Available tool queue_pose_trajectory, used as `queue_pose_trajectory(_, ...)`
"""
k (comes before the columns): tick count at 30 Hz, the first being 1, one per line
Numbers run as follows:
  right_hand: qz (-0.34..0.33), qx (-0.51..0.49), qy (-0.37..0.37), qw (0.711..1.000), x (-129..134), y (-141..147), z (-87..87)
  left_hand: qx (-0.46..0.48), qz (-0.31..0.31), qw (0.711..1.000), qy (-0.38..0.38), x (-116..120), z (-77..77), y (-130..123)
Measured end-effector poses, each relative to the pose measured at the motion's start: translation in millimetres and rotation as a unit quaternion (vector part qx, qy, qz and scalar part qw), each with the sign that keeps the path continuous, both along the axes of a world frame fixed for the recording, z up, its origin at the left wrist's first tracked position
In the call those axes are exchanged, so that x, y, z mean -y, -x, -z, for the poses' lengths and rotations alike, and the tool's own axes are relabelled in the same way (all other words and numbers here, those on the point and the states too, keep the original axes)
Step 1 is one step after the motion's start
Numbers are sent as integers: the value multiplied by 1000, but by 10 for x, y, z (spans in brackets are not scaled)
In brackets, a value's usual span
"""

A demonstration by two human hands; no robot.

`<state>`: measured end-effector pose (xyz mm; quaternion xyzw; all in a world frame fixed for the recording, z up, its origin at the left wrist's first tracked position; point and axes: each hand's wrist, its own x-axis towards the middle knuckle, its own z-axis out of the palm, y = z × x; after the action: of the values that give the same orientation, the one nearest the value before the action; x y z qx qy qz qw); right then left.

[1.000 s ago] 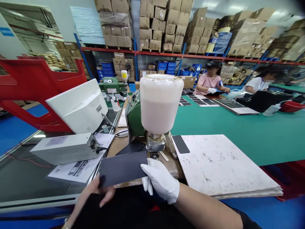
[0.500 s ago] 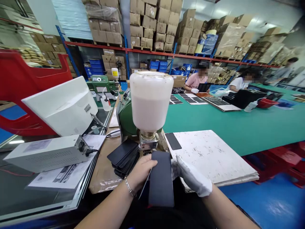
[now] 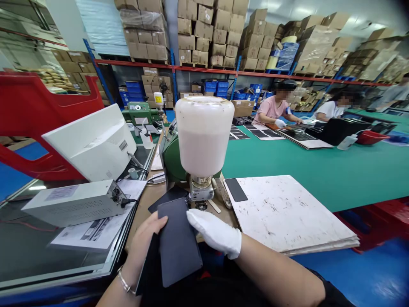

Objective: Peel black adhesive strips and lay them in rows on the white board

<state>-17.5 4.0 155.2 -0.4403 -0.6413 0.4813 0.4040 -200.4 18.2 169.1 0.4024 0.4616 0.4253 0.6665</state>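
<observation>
My left hand [image 3: 145, 238], bare with a bracelet at the wrist, grips a dark rectangular panel [image 3: 179, 241] by its left edge; a second dark sheet hangs under that hand. My right hand [image 3: 215, 232], in a white glove, holds the panel's upper right edge, fingers out of sight behind it. Just beyond the panel stands a machine with a metal head [image 3: 202, 192] below a big bottle of pale liquid [image 3: 205, 136]. A stack of dark panels [image 3: 168, 196] lies behind my left hand, partly covered. One dark panel [image 3: 236, 189] rests on the white board [image 3: 287, 213].
At left are a white monitor [image 3: 92, 145], a grey power box [image 3: 76, 202] and a red chair [image 3: 41, 123]. A green table [image 3: 319, 170] spans the right, where two people work beside panel sheets and a red bowl [image 3: 370, 137]. Boxes fill shelves behind.
Both hands and the panel have moved left, in front of the stack, and the panel is now tilted. The gloved hand has turned with its fingers toward the panel. The view has shifted slightly.
</observation>
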Motion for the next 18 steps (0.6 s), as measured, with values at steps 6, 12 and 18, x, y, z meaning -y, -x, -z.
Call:
queue_pose_trajectory(6,-145,-31,76,986,-184,24,-160,-26,94,995,-25,119,41,195)
queue_pose_trajectory(12,-33,22,126,991,-12,-399,96,-156,357,920,-52,-29,329,-19)
queue_pose_trajectory(18,96,-216,181,955,332,-896,245,-106,349,930,-34,-204,415,-417)
